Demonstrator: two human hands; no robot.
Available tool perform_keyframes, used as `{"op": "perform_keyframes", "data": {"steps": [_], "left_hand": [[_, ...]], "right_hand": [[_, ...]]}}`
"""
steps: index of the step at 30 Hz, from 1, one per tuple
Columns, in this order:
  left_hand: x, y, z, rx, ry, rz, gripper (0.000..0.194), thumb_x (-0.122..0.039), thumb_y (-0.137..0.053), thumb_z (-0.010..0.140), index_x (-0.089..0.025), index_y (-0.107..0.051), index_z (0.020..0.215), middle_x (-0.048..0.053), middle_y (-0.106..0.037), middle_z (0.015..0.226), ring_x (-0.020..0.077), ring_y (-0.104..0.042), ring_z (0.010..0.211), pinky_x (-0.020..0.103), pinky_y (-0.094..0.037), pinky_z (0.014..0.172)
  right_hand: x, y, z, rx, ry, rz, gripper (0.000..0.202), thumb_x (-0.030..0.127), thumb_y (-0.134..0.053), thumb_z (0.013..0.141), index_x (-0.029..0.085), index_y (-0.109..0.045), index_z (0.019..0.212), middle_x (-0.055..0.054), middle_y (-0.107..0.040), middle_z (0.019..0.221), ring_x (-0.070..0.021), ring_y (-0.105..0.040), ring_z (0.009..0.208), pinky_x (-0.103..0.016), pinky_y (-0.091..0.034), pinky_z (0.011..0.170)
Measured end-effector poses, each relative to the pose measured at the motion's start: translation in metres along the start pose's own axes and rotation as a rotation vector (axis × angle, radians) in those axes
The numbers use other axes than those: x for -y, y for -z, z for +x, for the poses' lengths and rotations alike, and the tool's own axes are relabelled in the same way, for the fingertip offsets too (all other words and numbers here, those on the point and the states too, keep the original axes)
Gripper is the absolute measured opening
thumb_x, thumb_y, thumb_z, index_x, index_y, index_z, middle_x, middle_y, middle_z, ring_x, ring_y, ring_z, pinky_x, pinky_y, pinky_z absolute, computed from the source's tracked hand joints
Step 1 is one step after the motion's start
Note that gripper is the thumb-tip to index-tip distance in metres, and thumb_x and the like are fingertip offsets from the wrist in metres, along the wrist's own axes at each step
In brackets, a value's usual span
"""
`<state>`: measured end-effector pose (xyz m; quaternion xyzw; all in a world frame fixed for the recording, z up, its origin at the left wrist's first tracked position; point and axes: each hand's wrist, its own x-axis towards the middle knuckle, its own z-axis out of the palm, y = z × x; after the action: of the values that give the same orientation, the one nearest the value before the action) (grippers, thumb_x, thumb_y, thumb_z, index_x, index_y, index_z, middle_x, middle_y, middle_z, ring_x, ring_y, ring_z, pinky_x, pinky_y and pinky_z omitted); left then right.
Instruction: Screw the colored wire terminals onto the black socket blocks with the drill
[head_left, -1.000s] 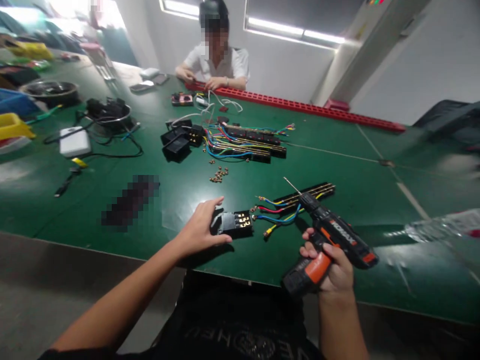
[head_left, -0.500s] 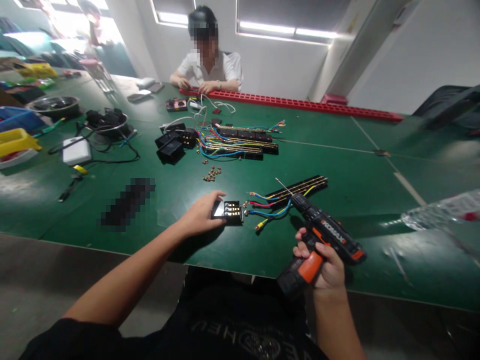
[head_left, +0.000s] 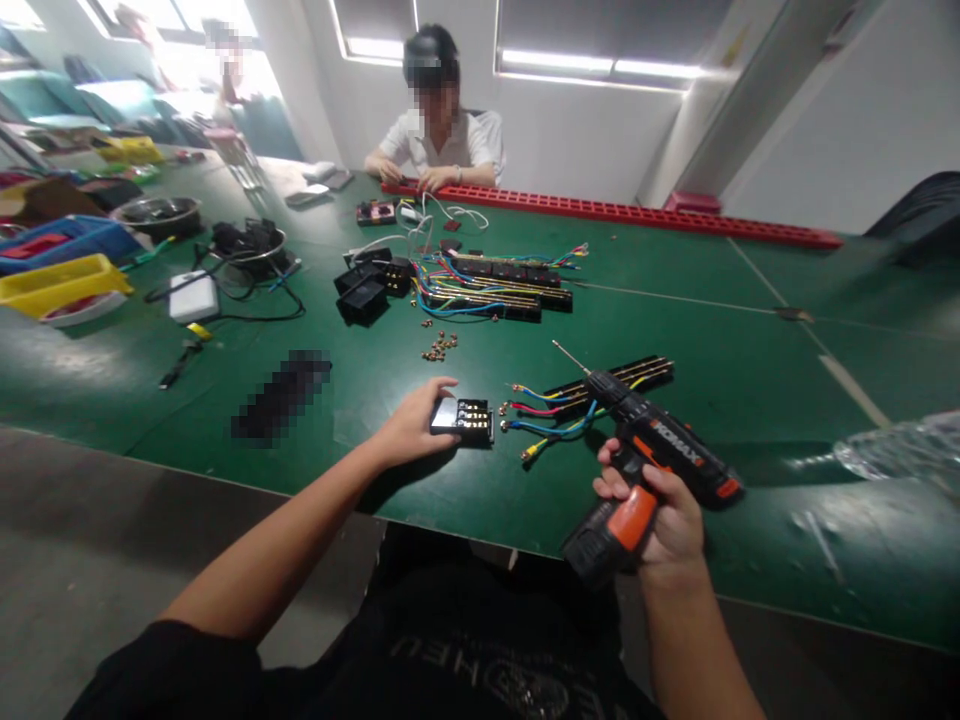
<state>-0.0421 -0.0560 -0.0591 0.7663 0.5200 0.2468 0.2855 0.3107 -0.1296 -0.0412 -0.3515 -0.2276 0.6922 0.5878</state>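
Over a green table (head_left: 765, 420), the right hand (head_left: 675, 520) wrapped its fingers round a drill (head_left: 652, 430) lettered "KOMAX"; the left hand (head_left: 412, 425), half-open, held a black box (head_left: 472, 422) between thumb and fingers, just left of coloured wire ends (head_left: 529, 453).

Window (head_left: 187, 15) top L blown out; table (head_left: 367, 385) glare; R edge blurry.

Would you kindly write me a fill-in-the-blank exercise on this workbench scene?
The right hand holds a power tool lettered ____.
The black block touches the person's ____ hand.
The tabletop is coloured ____.
The long slotted strip near the co-worker is coloured ____.
Missing words: KOMAX; left; green; red.
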Motion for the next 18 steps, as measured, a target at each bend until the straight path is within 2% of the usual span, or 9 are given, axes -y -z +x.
{"op": "perform_keyframes", "data": {"steps": [4, 7, 10, 12, 15, 18], "left_hand": [[0.002, -0.001, 0.003, 0.002, -0.007, -0.021, 0.082, -0.037, -0.075, 0.073, -0.019, -0.038, 0.145, 0.015, -0.065, 0.128, 0.0312, -0.064, 0.111, 0.049, -0.05, 0.1], [0.007, -0.002, 0.005, 0.005, -0.018, -0.01, 0.083, -0.037, -0.075, 0.073, -0.02, -0.038, 0.146, 0.015, -0.065, 0.13, 0.0317, -0.064, 0.114, 0.05, -0.049, 0.103], [0.012, -0.002, 0.003, 0.005, -0.041, -0.009, 0.088, -0.039, -0.077, 0.075, -0.022, -0.034, 0.15, 0.015, -0.063, 0.136, 0.0325, -0.061, 0.123, 0.051, -0.046, 0.109], [0.012, -0.001, 0.002, -0.019, -0.07, -0.018, 0.09, -0.046, -0.079, 0.078, -0.022, -0.034, 0.152, 0.015, -0.06, 0.141, 0.033, -0.058, 0.13, 0.053, -0.043, 0.113], [0.002, 0.006, 0.007, -0.095, -0.123, 0.019, 0.079, -0.057, -0.071, 0.085, -0.019, -0.043, 0.148, 0.017, -0.058, 0.143, 0.0337, -0.054, 0.133, 0.054, -0.04, 0.116], [-0.02, 0.015, 0.024, -0.092, -0.197, 0.138, 0.059, -0.064, -0.063, 0.091, -0.021, -0.06, 0.131, 0.013, -0.065, 0.134, 0.0324, -0.055, 0.128, 0.052, -0.039, 0.114]], "right_hand": [[0.022, -0.014, 0.02, 0.042, -0.035, 0.069, 0.047, 0.037, -0.086, 0.062, 0.011, -0.074, 0.1, -0.004, -0.068, 0.089, -0.001, -0.049, 0.055, -0.017, -0.057, 0.057], [0.033, -0.017, 0.04, 0.068, -0.096, 0.157, 0.046, 0.03, -0.083, 0.063, 0.011, -0.07, 0.103, -0.004, -0.068, 0.09, -0.0003, -0.051, 0.055, -0.015, -0.058, 0.06], [0.035, -0.015, 0.062, 0.099, -0.14, 0.207, 0.044, 0.023, -0.076, 0.064, 0.013, -0.067, 0.106, -0.004, -0.069, 0.089, -0.0021, -0.053, 0.055, -0.017, -0.059, 0.06], [0.033, -0.011, 0.073, 0.105, -0.134, 0.216, 0.043, 0.022, -0.073, 0.064, 0.015, -0.065, 0.105, -0.004, -0.07, 0.089, -0.0032, -0.053, 0.053, -0.019, -0.058, 0.058], [0.027, -0.005, 0.082, 0.115, -0.127, 0.226, 0.042, 0.023, -0.071, 0.064, 0.017, -0.063, 0.105, -0.003, -0.07, 0.09, -0.0027, -0.051, 0.051, -0.018, -0.057, 0.057], [0.023, 0.001, 0.083, 0.135, -0.128, 0.231, 0.041, 0.024, -0.071, 0.064, 0.017, -0.063, 0.104, -0.002, -0.07, 0.09, -0.0017, -0.049, 0.05, -0.017, -0.055, 0.055]]}}
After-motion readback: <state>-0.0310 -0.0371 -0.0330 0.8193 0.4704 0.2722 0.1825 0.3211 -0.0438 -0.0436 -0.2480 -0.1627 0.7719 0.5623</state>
